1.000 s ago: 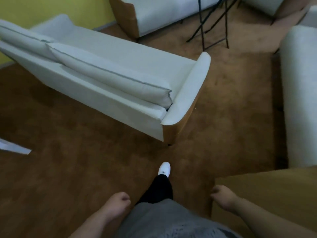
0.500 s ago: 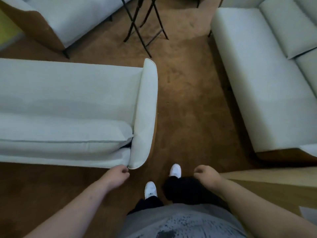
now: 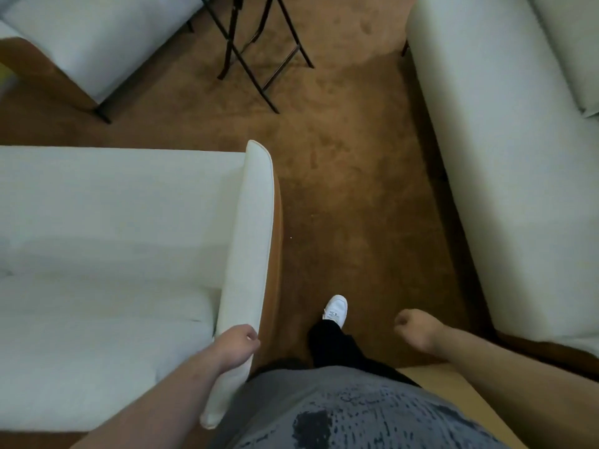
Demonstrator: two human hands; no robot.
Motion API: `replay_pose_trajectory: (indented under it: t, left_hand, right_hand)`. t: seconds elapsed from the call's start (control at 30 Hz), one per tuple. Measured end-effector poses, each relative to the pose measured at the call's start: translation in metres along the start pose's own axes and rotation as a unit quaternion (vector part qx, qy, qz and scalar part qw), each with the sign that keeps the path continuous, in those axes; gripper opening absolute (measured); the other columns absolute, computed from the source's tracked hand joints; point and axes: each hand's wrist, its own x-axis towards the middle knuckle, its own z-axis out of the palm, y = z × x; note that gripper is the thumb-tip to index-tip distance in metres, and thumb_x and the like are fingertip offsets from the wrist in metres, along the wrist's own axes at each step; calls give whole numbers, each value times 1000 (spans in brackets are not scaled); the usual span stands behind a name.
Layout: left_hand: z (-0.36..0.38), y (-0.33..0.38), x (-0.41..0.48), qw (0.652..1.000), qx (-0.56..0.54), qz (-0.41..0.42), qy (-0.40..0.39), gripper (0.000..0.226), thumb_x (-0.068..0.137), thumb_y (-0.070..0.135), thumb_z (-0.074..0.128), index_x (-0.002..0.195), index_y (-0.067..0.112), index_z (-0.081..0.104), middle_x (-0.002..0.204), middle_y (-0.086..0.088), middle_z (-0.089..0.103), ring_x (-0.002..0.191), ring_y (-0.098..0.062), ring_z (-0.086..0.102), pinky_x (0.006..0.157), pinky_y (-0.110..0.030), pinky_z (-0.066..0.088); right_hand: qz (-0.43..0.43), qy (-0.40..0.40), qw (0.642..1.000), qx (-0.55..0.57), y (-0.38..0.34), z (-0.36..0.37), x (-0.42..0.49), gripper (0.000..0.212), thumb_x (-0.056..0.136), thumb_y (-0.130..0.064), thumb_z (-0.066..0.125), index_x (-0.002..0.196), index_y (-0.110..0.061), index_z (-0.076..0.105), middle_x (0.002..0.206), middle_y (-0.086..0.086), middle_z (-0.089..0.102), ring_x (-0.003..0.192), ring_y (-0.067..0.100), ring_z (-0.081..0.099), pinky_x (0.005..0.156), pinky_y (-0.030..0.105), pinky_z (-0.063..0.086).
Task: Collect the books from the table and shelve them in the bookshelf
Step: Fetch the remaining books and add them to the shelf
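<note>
Three sofas (image 3: 113, 254) (image 3: 81, 37) (image 3: 505, 163), one folding stand (image 3: 249, 56)

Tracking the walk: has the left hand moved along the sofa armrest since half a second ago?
Yes. The left hand has gone forward, past the near end of the sofa armrest, and now overlaps it.

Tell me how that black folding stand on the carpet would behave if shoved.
The black folding stand probably lifts lightly: its legs look thin. Its top is out of frame, but a shove might tip it. On the brown carpet its feet would likely snag, not slide.
</note>
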Motion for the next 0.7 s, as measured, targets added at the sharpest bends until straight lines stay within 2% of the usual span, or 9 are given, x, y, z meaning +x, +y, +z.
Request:
replay_pose_trajectory:
  t: [0.1,0.23,0.33,0.47,0.6,0.63,0.7]
  left_hand:
    - [-40,55,26,999,-29,15,21,12,92,22,53,95,19,64,106,-1,62,101,-18,58,88,-29,45]
    - [-89,130,51,997,-31,57,42,25,96,24,49,112,15,65,114,-1,61,103,-16,56,86,-26,43]
    - [-120,168,70,997,-24,69,37,27,97,26,49,119,17,62,118,1,60,105,-14,55,88,-26,43]
    - [-154,197,109,997,1,75,13,29,96,31,51,121,21,62,123,1,62,109,-14,57,93,-28,46]
    - [-191,228,155,996,48,70,-30,35,96,32,52,128,22,59,131,1,60,116,-16,56,100,-29,45]
    - [-205,238,167,996,45,68,-37,35,96,32,52,128,22,59,131,1,60,116,-16,56,100,-29,45]
    - [-235,258,186,997,24,63,-43,34,96,32,52,128,22,59,131,0,60,116,-16,56,99,-29,44]
  right_hand:
    - [0,25,1000,14,-19,-60,25,41,103,-21,51,143,-14,52,143,8,56,133,25,53,109,36,46]
    - [-2,83,992,93,-37,-119,43,38,102,-19,53,139,-13,57,138,9,59,129,26,56,108,40,48]
    - [-14,75,986,149,-47,-145,52,30,102,-18,53,131,-14,61,128,8,64,120,25,60,102,38,49]
    - [17,52,971,235,-54,-171,67,14,102,-18,54,112,-17,63,106,9,68,100,29,68,87,40,58]
    - [55,38,975,212,-51,-210,95,18,102,-19,53,116,-17,64,102,3,67,88,17,66,78,31,55]
    - [72,31,978,196,-52,-226,103,21,102,-18,53,120,-16,63,103,2,66,88,16,64,80,30,54]
    - [95,19,983,154,-62,-266,115,29,102,-18,53,130,-14,59,116,3,64,102,18,63,92,32,51]
